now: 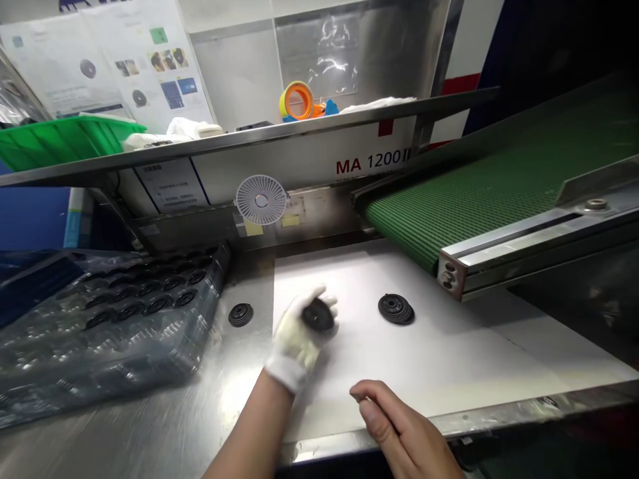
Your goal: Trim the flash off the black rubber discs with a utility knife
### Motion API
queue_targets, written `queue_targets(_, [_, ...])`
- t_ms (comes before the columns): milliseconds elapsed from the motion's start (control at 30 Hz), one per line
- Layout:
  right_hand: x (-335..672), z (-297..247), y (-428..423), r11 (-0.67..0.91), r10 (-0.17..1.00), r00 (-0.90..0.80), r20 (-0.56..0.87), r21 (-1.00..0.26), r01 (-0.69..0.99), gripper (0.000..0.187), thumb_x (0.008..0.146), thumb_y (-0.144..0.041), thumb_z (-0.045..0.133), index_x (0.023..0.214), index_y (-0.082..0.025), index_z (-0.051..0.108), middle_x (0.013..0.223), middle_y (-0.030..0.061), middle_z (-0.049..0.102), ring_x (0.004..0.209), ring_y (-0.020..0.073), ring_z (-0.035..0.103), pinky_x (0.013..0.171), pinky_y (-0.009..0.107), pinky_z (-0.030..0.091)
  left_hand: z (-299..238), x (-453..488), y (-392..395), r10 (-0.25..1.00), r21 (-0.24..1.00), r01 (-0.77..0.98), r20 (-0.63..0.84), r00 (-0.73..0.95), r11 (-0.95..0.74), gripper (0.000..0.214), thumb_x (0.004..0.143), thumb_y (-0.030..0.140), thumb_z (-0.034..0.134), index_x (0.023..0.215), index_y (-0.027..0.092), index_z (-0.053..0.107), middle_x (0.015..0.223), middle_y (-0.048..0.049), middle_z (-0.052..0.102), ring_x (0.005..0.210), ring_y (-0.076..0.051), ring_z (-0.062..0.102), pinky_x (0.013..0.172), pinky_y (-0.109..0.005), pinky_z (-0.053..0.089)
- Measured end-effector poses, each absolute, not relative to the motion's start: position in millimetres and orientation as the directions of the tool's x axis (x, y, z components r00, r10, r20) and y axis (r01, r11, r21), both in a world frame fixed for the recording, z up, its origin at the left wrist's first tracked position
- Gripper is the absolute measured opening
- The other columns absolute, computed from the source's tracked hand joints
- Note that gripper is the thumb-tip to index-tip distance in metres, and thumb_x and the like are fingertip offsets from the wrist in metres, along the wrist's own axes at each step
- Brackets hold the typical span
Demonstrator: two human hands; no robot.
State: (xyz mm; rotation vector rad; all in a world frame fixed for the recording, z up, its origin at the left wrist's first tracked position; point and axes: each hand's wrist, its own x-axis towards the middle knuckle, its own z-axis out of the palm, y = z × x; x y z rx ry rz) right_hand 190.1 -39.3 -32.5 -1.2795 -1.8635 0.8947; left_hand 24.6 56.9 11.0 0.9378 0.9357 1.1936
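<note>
My left hand (299, 332), in a white glove, holds a round black plastic part (318, 315) in its palm above the white sheet. Bare and closed, my right hand (394, 426) is low at the front edge; thumb and forefinger are pressed together, and a small greyish tip shows between them, too small to name. Right of the left hand, a stack of black ribbed discs (396, 309) lies on the sheet. Another black ribbed disc (240, 315) rests on the bare metal to the left.
Clear plastic trays (164, 332) with several black discs stand at the left. A green conveyor belt (449, 193) with a metal rail juts in from the right. Behind are a small white fan (261, 199) and a shelf (279, 130) bearing a green bin (70, 143) and orange tape (298, 101).
</note>
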Motion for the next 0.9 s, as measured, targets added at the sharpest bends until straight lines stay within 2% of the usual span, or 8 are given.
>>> queue_targets(33, [184,-34,-39,0.3,0.939,-0.302,0.166,-0.824,0.481,0.03,0.1,-0.047,0.033,0.101,-0.029,0.058,0.074,-0.0031,0.062,0.066,0.016,0.06,0.06,0.02,0.046,8,12,38,0.986,0.88,-0.447,-0.128,0.107,0.162,0.045,0.09,0.045,0.046,0.127,0.019,0.049,0.117,-0.0112,0.058,0.1,-0.019,0.059,0.085,-0.036,0.049])
queue_targets(100, [171,-37,-39,0.372,0.908,-0.371,0.193,-0.779,0.505,0.029,0.101,-0.044,0.032,0.097,-0.029,0.056,0.076,-0.0033,0.061,0.067,0.0158,0.059,0.06,0.021,0.044,-2,-6,3,0.943,0.557,-0.792,-0.324,0.069,0.25,0.034,0.087,0.034,0.056,0.116,0.018,0.058,0.11,-0.0108,0.061,0.1,-0.022,0.06,0.083,-0.039,0.05])
queue_targets(167, [159,-39,-41,0.441,0.875,-0.435,0.212,-0.721,0.535,0.03,0.103,-0.041,0.029,0.096,-0.028,0.055,0.083,-0.0022,0.061,0.073,0.0168,0.059,0.063,0.023,0.043,-15,-15,-23,0.878,0.336,-0.924,-0.479,-0.003,0.18,0.024,0.083,0.021,0.06,0.106,0.016,0.063,0.101,-0.0097,0.064,0.092,-0.022,0.062,0.076,-0.037,0.052])
queue_targets(200, [153,-39,-42,0.463,0.864,-0.457,0.212,-0.692,0.555,0.031,0.103,-0.041,0.028,0.095,-0.027,0.055,0.084,-0.0015,0.061,0.074,0.0175,0.058,0.063,0.024,0.042,-22,-16,-33,0.853,0.311,-0.941,-0.519,-0.048,0.136,0.021,0.081,0.015,0.06,0.102,0.015,0.065,0.096,-0.0092,0.064,0.088,-0.022,0.062,0.075,-0.036,0.052])
queue_targets(267, [145,-42,-45,0.493,0.851,-0.481,0.21,-0.634,0.596,0.035,0.104,-0.041,0.024,0.093,-0.026,0.054,0.082,-0.0006,0.059,0.072,0.0185,0.056,0.06,0.026,0.039,-32,-14,-46,0.844,0.318,-0.946,-0.522,-0.125,0.056,0.017,0.077,0.008,0.058,0.091,0.013,0.067,0.087,-0.0084,0.063,0.082,-0.021,0.062,0.075,-0.036,0.052])
queue_targets(367, [137,-47,-49,0.527,0.843,-0.48,0.244,-0.553,0.645,0.039,0.104,-0.041,0.021,0.087,-0.024,0.052,0.076,-0.0004,0.056,0.065,0.0181,0.053,0.056,0.027,0.033,-36,-8,-54,0.885,0.334,-0.943,-0.44,-0.155,0.001,0.011,0.074,0.009,0.057,0.08,0.012,0.067,0.076,-0.0072,0.06,0.075,-0.02,0.06,0.074,-0.038,0.052])
queue_targets(600, [135,-52,-51,0.531,0.843,-0.4,0.36,-0.435,0.728,0.041,0.105,-0.039,0.022,0.077,-0.023,0.047,0.067,-0.0024,0.049,0.055,0.016,0.043,0.054,0.03,0.021,-24,4,-48,0.866,0.325,-0.944,-0.486,-0.119,0.052,0.008,0.08,0.017,0.064,0.087,0.014,0.066,0.071,-0.0028,0.058,0.067,-0.015,0.058,0.065,-0.029,0.052])
queue_targets(900, [133,-57,-55,0.483,0.871,-0.354,0.339,-0.462,0.744,0.04,0.106,-0.037,0.021,0.077,-0.022,0.045,0.067,-0.0025,0.048,0.054,0.0148,0.042,0.054,0.03,0.019,-33,10,-42,0.897,0.279,-0.96,-0.424,-0.122,0.002,0.009,0.082,0.015,0.061,0.09,0.015,0.065,0.071,-0.0023,0.058,0.067,-0.014,0.058,0.066,-0.03,0.052])
